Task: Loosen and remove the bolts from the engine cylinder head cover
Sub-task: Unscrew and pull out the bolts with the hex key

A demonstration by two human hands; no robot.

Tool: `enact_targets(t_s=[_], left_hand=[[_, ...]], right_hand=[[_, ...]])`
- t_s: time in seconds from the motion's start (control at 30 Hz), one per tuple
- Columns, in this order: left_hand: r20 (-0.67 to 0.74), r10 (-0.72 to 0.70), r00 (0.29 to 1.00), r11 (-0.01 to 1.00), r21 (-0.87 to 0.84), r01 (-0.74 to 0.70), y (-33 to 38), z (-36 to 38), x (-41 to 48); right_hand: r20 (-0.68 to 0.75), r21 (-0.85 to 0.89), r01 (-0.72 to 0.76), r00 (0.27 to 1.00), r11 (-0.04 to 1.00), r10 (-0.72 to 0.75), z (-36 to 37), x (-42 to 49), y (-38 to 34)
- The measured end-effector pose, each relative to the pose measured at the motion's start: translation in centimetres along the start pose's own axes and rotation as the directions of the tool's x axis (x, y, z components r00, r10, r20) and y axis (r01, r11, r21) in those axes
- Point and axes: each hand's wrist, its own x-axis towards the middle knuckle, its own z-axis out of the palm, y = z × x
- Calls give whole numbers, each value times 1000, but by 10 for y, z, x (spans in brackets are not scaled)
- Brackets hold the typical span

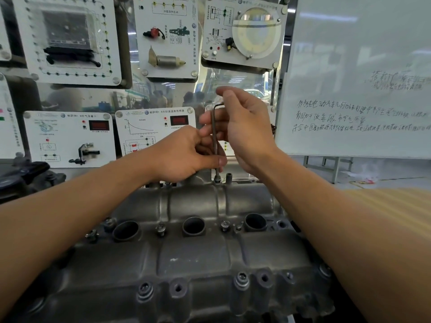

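Observation:
A grey cast cylinder head cover (193, 255) fills the lower middle, with three round plug wells across it. Bolts stand along its middle row (161, 228) and its near edge (241, 279). A dark L-shaped hex key (214, 136) stands upright with its tip in a bolt (217, 180) on the cover's far edge. My right hand (245, 127) grips the key's bent top and upper shaft. My left hand (184, 155) pinches the lower shaft just above the bolt.
Behind the engine stands a display wall of white sensor panels (70, 136) with meters and parts. A whiteboard (359, 89) with handwriting stands at the right on a metal frame. A dark engine part (25, 176) sits at the left.

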Motion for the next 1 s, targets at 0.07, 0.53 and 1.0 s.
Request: enact_targets(t_s=[0.07, 0.53, 1.0], left_hand=[[2, -4, 1000, 1000, 3, 4, 0, 0, 0], [14, -2, 1000, 1000, -18, 2, -2, 0, 0], [14, 8, 1000, 1000, 8, -9, -2, 0, 0]], right_hand=[[11, 7, -18, 1000, 1000, 17, 1, 1, 3], [46, -165, 72, 997, 984, -65, 1, 1, 5], [65, -63, -30, 997, 998, 34, -2, 2, 0]])
